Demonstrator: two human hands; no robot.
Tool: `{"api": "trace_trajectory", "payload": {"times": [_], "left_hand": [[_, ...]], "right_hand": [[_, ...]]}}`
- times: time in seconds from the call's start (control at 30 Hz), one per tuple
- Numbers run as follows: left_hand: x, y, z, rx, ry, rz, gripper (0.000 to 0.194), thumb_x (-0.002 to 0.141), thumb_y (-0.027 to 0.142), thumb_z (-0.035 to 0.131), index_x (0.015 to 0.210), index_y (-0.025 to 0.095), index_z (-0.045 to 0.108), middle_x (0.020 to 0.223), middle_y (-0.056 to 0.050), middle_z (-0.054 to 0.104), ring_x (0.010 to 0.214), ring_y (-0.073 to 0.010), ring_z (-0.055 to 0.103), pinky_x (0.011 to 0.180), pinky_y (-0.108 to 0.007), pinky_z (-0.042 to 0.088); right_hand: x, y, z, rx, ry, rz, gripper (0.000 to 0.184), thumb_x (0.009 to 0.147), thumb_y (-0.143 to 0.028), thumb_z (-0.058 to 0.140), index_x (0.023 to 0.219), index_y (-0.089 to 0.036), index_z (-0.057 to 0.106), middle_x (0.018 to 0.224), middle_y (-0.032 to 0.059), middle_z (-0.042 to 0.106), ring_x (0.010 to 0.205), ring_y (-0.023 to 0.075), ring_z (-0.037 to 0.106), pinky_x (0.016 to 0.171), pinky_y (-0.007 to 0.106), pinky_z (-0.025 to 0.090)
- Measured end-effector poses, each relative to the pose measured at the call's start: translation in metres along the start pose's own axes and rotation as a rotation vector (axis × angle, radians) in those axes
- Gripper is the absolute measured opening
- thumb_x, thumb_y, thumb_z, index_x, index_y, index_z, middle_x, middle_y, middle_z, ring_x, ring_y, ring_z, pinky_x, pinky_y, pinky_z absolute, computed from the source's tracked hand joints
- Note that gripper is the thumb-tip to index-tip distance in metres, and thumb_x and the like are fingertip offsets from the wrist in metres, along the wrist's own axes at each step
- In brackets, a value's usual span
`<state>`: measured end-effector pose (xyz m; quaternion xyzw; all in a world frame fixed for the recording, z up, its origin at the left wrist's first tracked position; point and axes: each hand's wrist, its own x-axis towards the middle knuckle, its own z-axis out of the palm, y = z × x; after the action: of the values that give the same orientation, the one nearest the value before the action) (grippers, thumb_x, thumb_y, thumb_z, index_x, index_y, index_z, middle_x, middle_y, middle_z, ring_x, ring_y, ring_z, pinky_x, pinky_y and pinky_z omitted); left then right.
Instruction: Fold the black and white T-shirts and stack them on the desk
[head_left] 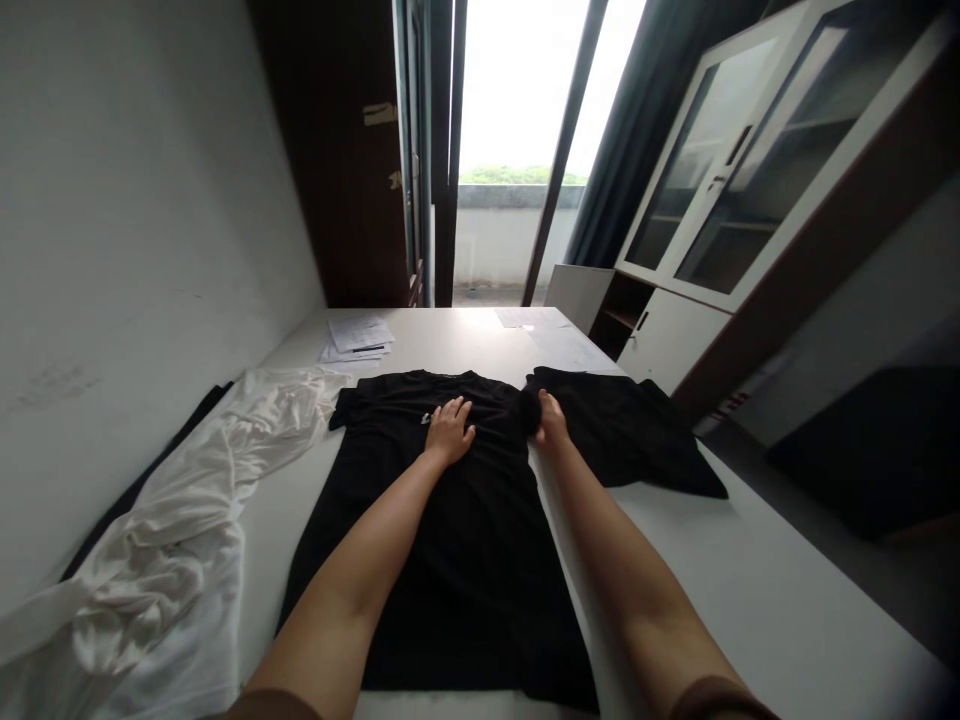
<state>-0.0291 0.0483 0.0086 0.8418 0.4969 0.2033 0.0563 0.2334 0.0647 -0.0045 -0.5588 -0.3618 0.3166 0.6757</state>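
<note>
Where a white worktop (772, 580) runs toward a glazed door (517, 100), one black short-sleeved T-shirt (465, 540): spread flat, collar at the far end, hem at the near end, small white print (425, 418) on the chest. Left hand (448, 430): palm down on the chest, just beside the print, fingers extended and slightly spread. Right hand (553, 418): at the sleeve (529, 410) on the right, thumb uppermost, fingers pinching the bunched cloth; their tips are hidden. To the right, near the sleeve: a second black garment (615, 430), laid out, type unclear. To the left: one long white garment (187, 510), rumpled. Far left: loose papers (358, 338). Beyond the right edge: white cabinet (694, 275), glass upper doors.
</note>
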Motion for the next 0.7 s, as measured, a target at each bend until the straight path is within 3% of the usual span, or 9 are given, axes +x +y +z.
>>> {"api": "trace_trajectory", "payload": {"times": [0.1,0.2,0.3,0.4,0.5,0.6,0.7], "left_hand": [[0.009,0.014,0.018,-0.008,-0.144,-0.047,0.064,0.099,0.053,0.045,0.157,0.025,0.041,0.166,-0.011,0.033,0.156,-0.0321,0.022,0.126,-0.06,0.012],[0.009,0.011,0.024,0.008,-0.2,-0.013,0.065,0.099,0.058,0.041,0.157,0.027,0.042,0.169,-0.008,0.029,0.158,-0.0327,0.016,0.126,-0.061,0.005],[0.007,0.007,0.023,0.026,-0.171,0.0,0.066,0.1,0.059,0.037,0.157,0.027,0.042,0.168,-0.008,0.03,0.158,-0.0322,0.016,0.127,-0.06,0.003],[0.006,0.008,0.023,0.03,-0.167,-0.021,0.068,0.1,0.061,0.035,0.157,0.026,0.042,0.168,-0.009,0.03,0.158,-0.0327,0.016,0.127,-0.06,0.003],[0.007,0.01,0.022,0.029,-0.197,-0.028,0.068,0.101,0.06,0.034,0.159,0.025,0.04,0.17,-0.009,0.026,0.158,-0.0328,0.013,0.127,-0.061,0.004],[0.007,0.011,0.021,0.062,-0.217,-0.016,0.063,0.102,0.053,0.036,0.158,0.023,0.042,0.17,-0.009,0.025,0.159,-0.033,0.009,0.126,-0.063,0.004],[0.006,0.008,0.022,0.107,-0.245,0.054,0.055,0.099,0.037,0.047,0.151,0.018,0.051,0.163,-0.015,0.039,0.158,-0.0366,0.012,0.126,-0.063,0.003]], "right_hand": [[-0.005,-0.001,-0.003,-0.501,0.079,0.01,0.075,0.085,-0.053,0.064,0.148,-0.017,0.046,0.129,0.0157,0.067,0.125,0.033,0.062,0.108,0.047,0.048],[-0.008,-0.002,-0.004,-0.666,0.037,-0.041,0.072,0.085,-0.041,0.06,0.152,-0.018,0.045,0.139,0.0144,0.063,0.129,0.0316,0.06,0.113,0.045,0.044],[-0.01,-0.005,0.003,-0.469,0.009,-0.062,0.063,0.081,-0.036,0.06,0.141,-0.018,0.057,0.135,0.0116,0.065,0.122,0.029,0.063,0.108,0.043,0.049],[-0.016,-0.016,0.022,-0.076,-0.012,-0.005,0.062,0.075,-0.037,0.066,0.134,-0.019,0.062,0.118,0.0088,0.07,0.101,0.0258,0.068,0.089,0.041,0.059],[-0.032,-0.036,0.049,0.19,-0.14,-0.001,0.062,0.072,-0.036,0.071,0.132,-0.025,0.064,0.108,0.0031,0.069,0.089,0.0209,0.067,0.077,0.036,0.06],[-0.057,-0.049,0.08,0.258,-0.306,-0.015,0.057,0.072,-0.033,0.072,0.129,-0.029,0.066,0.105,-0.0007,0.069,0.09,0.0191,0.065,0.079,0.034,0.06],[-0.085,-0.049,0.108,0.259,-0.433,0.035,0.059,0.072,-0.033,0.074,0.13,-0.031,0.065,0.105,-0.0016,0.069,0.092,0.0194,0.065,0.08,0.034,0.061]]}}
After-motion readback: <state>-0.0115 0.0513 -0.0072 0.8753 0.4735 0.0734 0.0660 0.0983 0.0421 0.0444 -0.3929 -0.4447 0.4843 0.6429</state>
